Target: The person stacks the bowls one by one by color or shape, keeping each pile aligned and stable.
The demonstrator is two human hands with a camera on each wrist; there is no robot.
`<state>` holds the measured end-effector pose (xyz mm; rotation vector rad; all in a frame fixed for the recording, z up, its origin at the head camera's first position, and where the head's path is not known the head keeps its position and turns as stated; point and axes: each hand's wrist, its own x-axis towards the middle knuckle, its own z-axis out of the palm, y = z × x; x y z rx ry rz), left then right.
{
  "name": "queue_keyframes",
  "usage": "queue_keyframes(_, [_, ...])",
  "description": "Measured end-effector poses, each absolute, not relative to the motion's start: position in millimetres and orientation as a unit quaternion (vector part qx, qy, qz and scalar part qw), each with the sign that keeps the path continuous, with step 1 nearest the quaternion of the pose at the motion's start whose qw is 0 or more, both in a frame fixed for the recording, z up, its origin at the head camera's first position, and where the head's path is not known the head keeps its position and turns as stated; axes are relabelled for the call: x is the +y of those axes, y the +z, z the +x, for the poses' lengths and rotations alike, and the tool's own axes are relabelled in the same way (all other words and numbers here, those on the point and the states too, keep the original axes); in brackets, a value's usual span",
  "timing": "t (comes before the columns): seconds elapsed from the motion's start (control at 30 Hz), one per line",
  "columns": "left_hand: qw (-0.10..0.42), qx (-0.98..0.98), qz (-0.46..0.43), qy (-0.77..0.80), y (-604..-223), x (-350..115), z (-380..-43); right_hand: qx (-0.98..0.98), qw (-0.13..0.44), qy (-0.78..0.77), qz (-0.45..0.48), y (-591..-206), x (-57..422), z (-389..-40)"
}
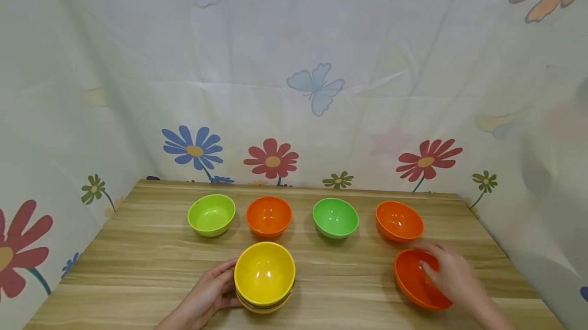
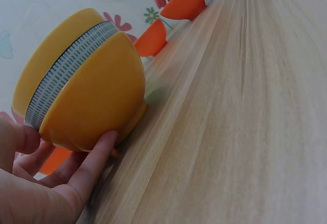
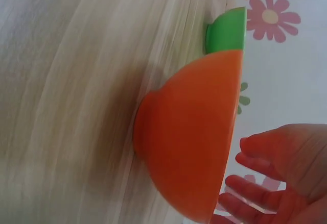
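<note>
My left hand (image 1: 209, 289) grips the left side of a stack of yellow bowls (image 1: 265, 275). In the left wrist view, a white band with green dashes shows between the upper and lower yellow bowls (image 2: 104, 89), and fingertips touch the lower one near its foot. Over at the right, my right hand (image 1: 452, 271) hovers at the rim of an orange bowl (image 1: 415, 280), its thumb over the bowl's inside. From the right wrist, that orange bowl (image 3: 189, 132) sits on its foot, with the thumb and spread fingers beside the rim.
Along the back of the wooden table (image 1: 151, 248) stand a lime-green bowl (image 1: 211, 215), an orange bowl (image 1: 268, 216), a green bowl (image 1: 335, 217) and another orange bowl (image 1: 399, 221). A flowered curtain (image 1: 257, 115) hangs behind and at both sides.
</note>
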<state>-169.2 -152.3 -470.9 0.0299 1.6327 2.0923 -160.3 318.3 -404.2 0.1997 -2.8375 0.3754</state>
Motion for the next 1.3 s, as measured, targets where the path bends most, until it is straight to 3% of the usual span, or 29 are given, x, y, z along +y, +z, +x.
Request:
queue_keyframes(0.63, [0.246,0.593,0.017,0.767,-471.5,-153.5,-169.8,-0.993,0.040,0.108,-0.003,-404.2,338.3,-167.5])
queue_keyframes(1.3, [0.246,0.598,0.008,0.763,-467.7,-151.3,-168.6,-0.992,0.001,0.119,-0.042,-403.0,345.0,-168.7])
